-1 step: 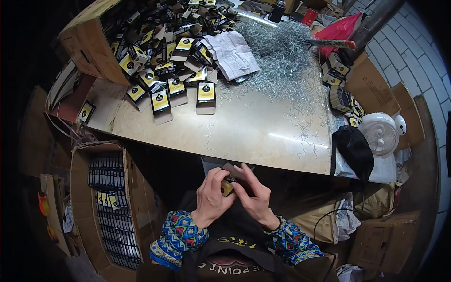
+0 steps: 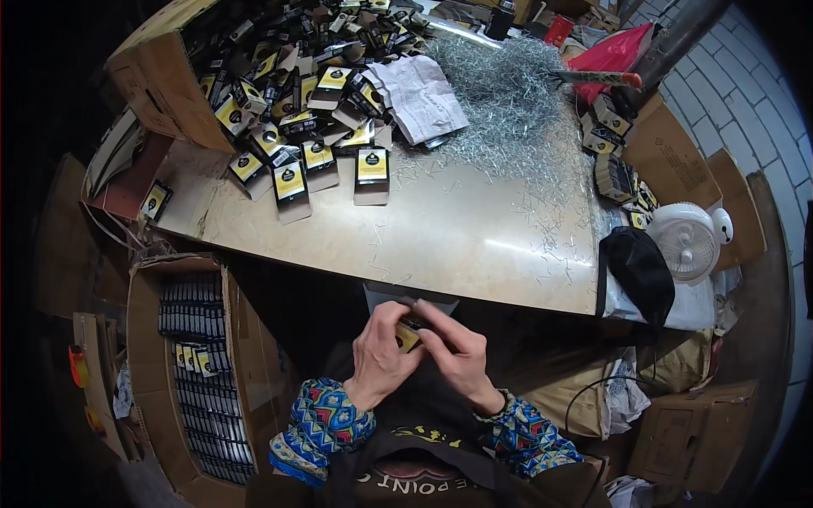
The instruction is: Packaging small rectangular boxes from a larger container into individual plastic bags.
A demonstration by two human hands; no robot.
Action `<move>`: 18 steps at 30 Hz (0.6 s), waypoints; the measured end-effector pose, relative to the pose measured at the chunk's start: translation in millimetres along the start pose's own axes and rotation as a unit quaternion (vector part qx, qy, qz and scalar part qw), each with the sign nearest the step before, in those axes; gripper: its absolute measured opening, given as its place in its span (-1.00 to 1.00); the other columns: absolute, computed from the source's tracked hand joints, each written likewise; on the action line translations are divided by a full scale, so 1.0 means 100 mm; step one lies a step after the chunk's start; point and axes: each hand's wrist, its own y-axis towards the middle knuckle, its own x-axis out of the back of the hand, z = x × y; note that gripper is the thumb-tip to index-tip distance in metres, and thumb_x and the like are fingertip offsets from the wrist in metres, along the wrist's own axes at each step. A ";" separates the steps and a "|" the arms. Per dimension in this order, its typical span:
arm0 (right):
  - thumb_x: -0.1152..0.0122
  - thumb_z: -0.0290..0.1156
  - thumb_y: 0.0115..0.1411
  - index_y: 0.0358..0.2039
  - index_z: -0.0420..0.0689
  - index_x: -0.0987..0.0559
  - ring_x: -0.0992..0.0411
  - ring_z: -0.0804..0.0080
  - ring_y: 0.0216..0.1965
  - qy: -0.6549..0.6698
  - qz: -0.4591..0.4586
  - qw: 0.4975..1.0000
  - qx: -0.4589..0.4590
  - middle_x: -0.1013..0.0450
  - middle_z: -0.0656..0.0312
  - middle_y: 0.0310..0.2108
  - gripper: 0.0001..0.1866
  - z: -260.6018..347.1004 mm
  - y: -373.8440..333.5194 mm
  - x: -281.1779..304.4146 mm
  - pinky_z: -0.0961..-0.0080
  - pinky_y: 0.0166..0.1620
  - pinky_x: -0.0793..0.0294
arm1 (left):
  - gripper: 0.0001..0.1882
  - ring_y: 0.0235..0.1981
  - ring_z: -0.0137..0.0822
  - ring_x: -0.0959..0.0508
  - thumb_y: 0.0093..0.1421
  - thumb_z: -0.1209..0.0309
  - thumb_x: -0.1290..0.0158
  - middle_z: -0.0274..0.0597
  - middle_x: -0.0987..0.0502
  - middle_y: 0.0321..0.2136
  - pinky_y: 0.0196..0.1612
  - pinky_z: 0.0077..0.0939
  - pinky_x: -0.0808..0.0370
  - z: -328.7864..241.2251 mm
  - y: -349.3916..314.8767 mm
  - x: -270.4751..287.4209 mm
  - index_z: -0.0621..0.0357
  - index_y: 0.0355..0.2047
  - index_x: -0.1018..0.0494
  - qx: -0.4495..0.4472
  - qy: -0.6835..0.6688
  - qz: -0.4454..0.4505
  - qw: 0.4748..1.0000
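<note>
Fingers (image 2: 450, 327) of your left hand (image 2: 378, 357) and right hand (image 2: 465, 362) clamp a box (image 2: 407, 340) at six o'clock; pressing unevenly could crease it or let it slip.

White fan (image 2: 690, 241): beyond the hands (image 2: 461, 347), well to their right
Black fabric (image 2: 639, 275): right of the hands, near the fan
Pink bag (image 2: 616, 57): far beyond the hands, rightward
Pale brick wall (image 2: 741, 106): farthest right of the hands
Brown carton (image 2: 694, 440): right of the hands, bodyward
</note>
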 end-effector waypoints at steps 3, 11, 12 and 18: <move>-0.28 -0.64 0.12 -0.14 -0.29 -0.64 -0.56 0.43 -0.13 -0.010 0.063 0.998 -0.004 -0.58 0.03 -0.11 -0.74 -0.06 0.00 0.07 0.59 -0.07 -0.53 | -0.35 -0.19 0.10 -0.55 -0.05 0.43 -0.30 0.06 -0.47 -0.19 -0.22 -0.20 -0.54 -0.14 0.01 0.03 0.18 0.03 -0.24 0.107 0.009 -0.006 0.994; -0.29 -0.60 0.12 -0.19 -0.29 -0.65 -0.59 0.39 -0.19 0.005 -0.018 0.997 -0.069 -0.60 0.04 -0.19 -0.79 0.03 -0.01 -0.06 0.56 -0.13 -0.58 | -0.47 -0.33 0.10 -0.50 0.00 0.48 -0.22 0.03 -0.41 -0.33 -0.34 -0.15 -0.45 -0.07 -0.04 -0.05 0.24 -0.04 -0.23 0.065 0.025 -0.005 0.998; -0.29 -0.62 0.12 -0.21 -0.30 -0.65 -0.59 0.38 -0.19 -0.017 -0.014 0.999 -0.032 -0.60 0.01 -0.19 -0.80 0.02 -0.01 -0.06 0.54 -0.12 -0.58 | -0.46 -0.30 0.13 -0.51 0.01 0.49 -0.21 0.06 -0.41 -0.31 -0.30 -0.14 -0.46 -0.06 -0.04 -0.05 0.24 -0.03 -0.20 0.070 0.024 0.008 0.997; -0.25 -0.70 0.07 -0.25 -0.34 -0.61 -0.60 0.14 -0.24 -0.196 0.011 0.961 0.196 -0.58 -0.08 -0.22 -0.81 -0.01 0.03 -0.12 0.44 -0.17 -0.59 | -0.46 -0.26 0.14 -0.51 0.01 0.49 -0.22 0.09 -0.40 -0.25 -0.29 -0.14 -0.47 0.00 -0.06 -0.03 0.23 -0.04 -0.20 0.131 0.000 0.051 0.990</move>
